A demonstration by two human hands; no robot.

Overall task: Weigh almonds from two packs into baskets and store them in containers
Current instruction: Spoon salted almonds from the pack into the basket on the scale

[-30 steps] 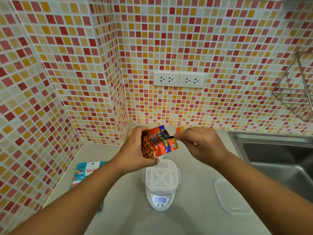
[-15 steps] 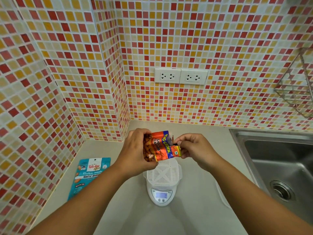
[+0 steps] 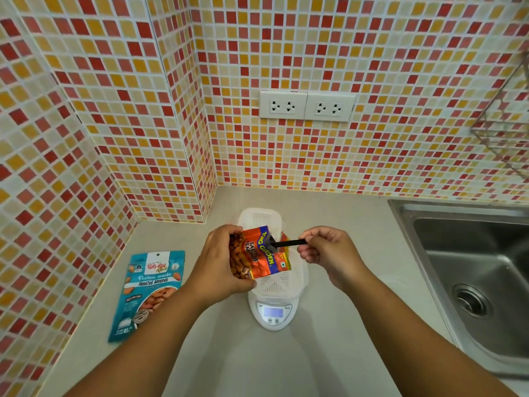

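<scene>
Tore strip (image 3: 287,242) further off orange almond pack (image 3: 259,255); left hand (image 3: 219,263) gripped pack over basket (image 3: 282,283), right fingers (image 3: 307,247) pinching strip.

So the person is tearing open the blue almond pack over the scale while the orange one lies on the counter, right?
Colours swapped. The head view shows the left hand holding the orange pack over the scale while the right hand tears it; the blue pack lies on the counter.

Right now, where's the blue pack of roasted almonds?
In the head view the blue pack lies flat on the counter at the left, beside the tiled wall, left of the scale and untouched by either hand.
</scene>
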